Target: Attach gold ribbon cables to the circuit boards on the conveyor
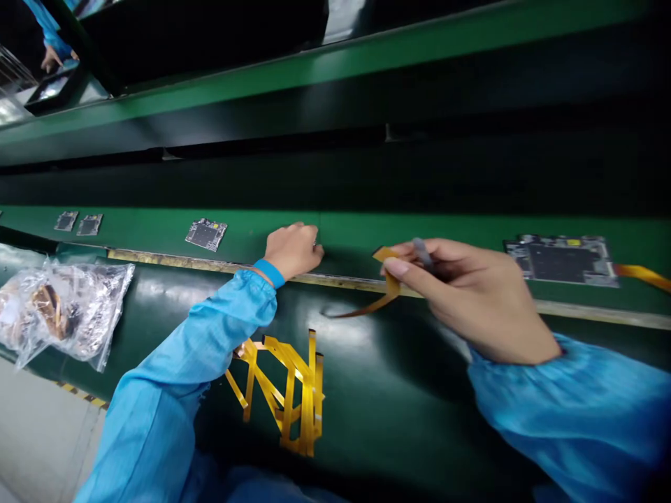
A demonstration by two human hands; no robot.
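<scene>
My right hand (472, 286) pinches an orange flex ribbon cable (391, 285) between thumb and fingers. The cable's loose end curves down and left above the bench. My left hand (293, 250), with a blue band at the wrist, is curled closed at the belt's near edge. Its fingertips are turned away, so anything in them is hidden. Left of that hand a circuit board (206, 235) lies flat on the green belt (346, 241). A pile of yellow-orange flex cables (301, 391) lies on the bench below my hands.
On the right, another circuit board (569, 260) has an orange cable (642, 274) at its right end. Two smaller-looking boards (90, 224) sit far left. A clear plastic bag (68, 307) rests on the bench's left. Beyond the green shelf (262, 84), a co-worker's hand (51, 59) shows.
</scene>
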